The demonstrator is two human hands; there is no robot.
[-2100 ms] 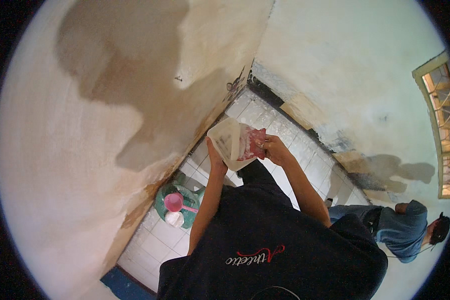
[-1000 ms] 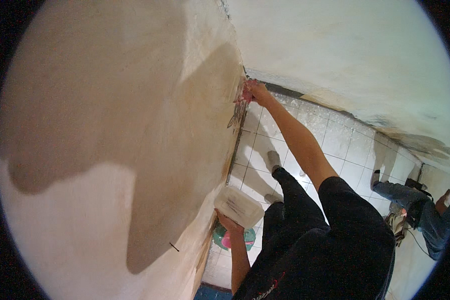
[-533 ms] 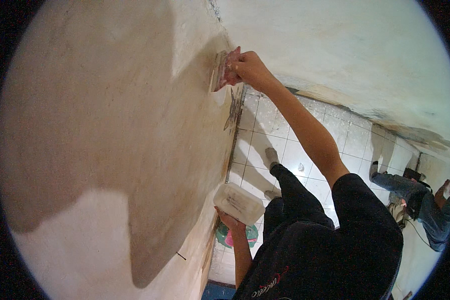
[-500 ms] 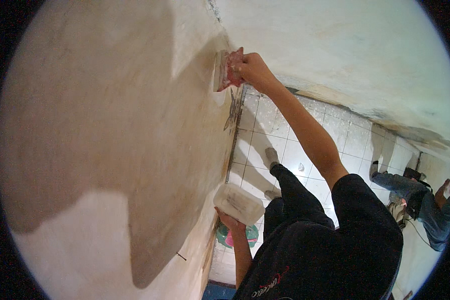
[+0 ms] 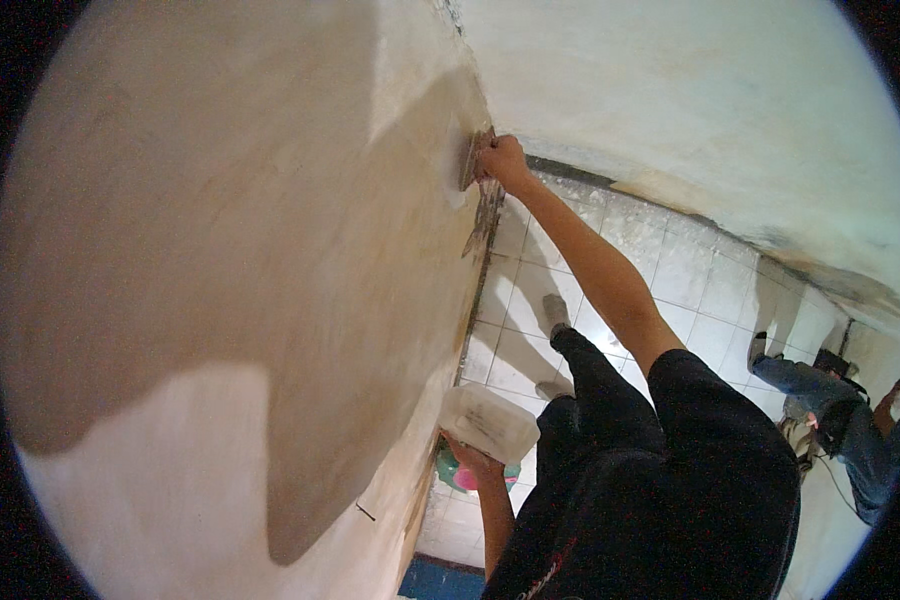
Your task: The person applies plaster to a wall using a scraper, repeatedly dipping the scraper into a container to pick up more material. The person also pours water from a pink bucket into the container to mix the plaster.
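My right hand (image 5: 505, 160) is closed on a scraper (image 5: 473, 158), its flat edge against the stained wall (image 5: 270, 220) close to the corner. A pale, wet-looking patch shows around the blade, and dark markings run down the wall just below. Lower down, my left hand (image 5: 475, 452) grips a translucent rectangular plastic container (image 5: 490, 415) with whitish residue, held beside the wall. Partly hidden behind the container on the floor are a green basin (image 5: 448, 470) and a pink item (image 5: 465, 480).
The second wall (image 5: 690, 90) meets this one at the corner. White tiles (image 5: 530, 310), speckled with residue, lie underfoot around my feet (image 5: 555, 315). At the right another person (image 5: 840, 420) in blue is near a cord and cloth-like items. A nail (image 5: 365, 510) sticks out of the wall.
From holding both items together, my right hand moved out to the wall with the scraper, then shifted left and back right along it near the corner. My left hand lowered the container.
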